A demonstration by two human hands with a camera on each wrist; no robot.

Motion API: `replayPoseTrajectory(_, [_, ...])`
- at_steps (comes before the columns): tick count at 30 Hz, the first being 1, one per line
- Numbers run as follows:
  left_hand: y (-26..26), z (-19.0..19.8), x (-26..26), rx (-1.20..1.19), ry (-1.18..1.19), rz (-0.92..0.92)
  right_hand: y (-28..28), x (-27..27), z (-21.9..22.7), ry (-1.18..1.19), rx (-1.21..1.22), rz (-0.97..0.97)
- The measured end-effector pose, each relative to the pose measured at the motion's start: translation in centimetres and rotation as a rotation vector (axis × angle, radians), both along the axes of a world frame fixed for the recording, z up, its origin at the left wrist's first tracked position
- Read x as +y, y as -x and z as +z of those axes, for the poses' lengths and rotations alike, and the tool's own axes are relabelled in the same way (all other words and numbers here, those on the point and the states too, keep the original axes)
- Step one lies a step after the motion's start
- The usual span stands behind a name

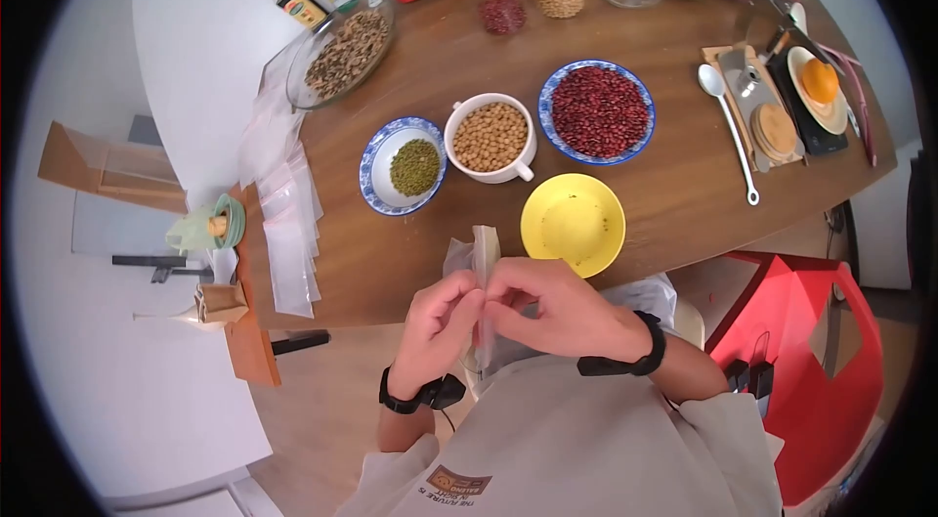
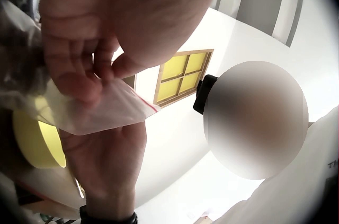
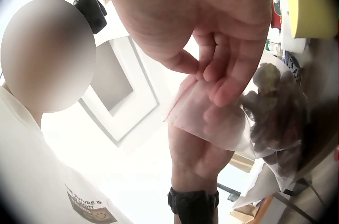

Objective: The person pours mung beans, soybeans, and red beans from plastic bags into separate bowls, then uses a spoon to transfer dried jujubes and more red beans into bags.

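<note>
- Left hand and right hand pinched the top of a clear plastic bag with a red-lined seal, fingertips close together.
- Dark, lumpy contents showed through its film.
- It was at the near edge of the brown wooden table, left of a round yellow bowl.
- Beyond stood a white two-handled bowl of tan beans.

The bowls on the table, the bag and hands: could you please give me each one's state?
Bag: held, seal unclear
Left hand: pinching the bag
Right hand: pinching the bag
Green-bean bowl: partly filled
White handled bowl: well filled
Red-bean bowl: well filled
Yellow bowl: nearly empty, specked inside
Glass bowl: partly filled
</note>
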State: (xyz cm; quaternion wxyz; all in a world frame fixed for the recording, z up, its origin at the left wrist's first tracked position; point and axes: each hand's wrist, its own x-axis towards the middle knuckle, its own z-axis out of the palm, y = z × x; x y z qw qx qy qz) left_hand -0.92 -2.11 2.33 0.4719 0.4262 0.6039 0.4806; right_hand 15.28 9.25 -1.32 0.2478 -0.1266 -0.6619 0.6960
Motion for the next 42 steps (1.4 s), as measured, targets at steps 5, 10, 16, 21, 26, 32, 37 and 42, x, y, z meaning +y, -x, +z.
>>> replayPoseTrajectory(5, [-0.2, -1.8, 0.1, 0.511, -0.244, 0.024, 0.1, -0.2, -0.4, -0.08, -0.003, -0.075])
replayPoseTrajectory(10, [-1.0, -0.8, 0.4, 0.699, -0.289, 0.043, -0.4, 0.0, 0.3, -0.219, -0.031, -0.152])
replayPoseTrajectory(16, [0.8, -0.3, -0.8, 0.723, -0.392, 0.215, -1.9, 1.7, 0.5, -0.222, -0.104, -0.193])
replayPoseTrajectory(21, [0.8, 1.1, -0.3, 0.739, -0.31, 0.165, -1.1, 1.5, 2.3, -0.3, -0.175, -0.17])
replayPoseTrajectory(26, [0.8, 1.4, -0.1, 0.761, -0.33, 0.18, -1.3, 1.6, 2.1, -0.341, -0.21, -0.145])
replayPoseTrajectory(32, [2.0, 2.3, -0.8, 0.813, -0.326, 0.29, -2.7, 3.2, 1.5, -0.509, -0.317, -0.261])
replayPoseTrajectory(37, [2.1, 2.6, -0.4, 0.737, -0.328, 0.213, -1.9, 2.6, 2.7, -0.7, -0.14, -0.36])
replayPoseTrajectory(42, [1.9, 2.6, -0.2, 0.699, -0.335, 0.173, -0.7, 0.3, 2.9, -1.188, 0.101, -0.253])
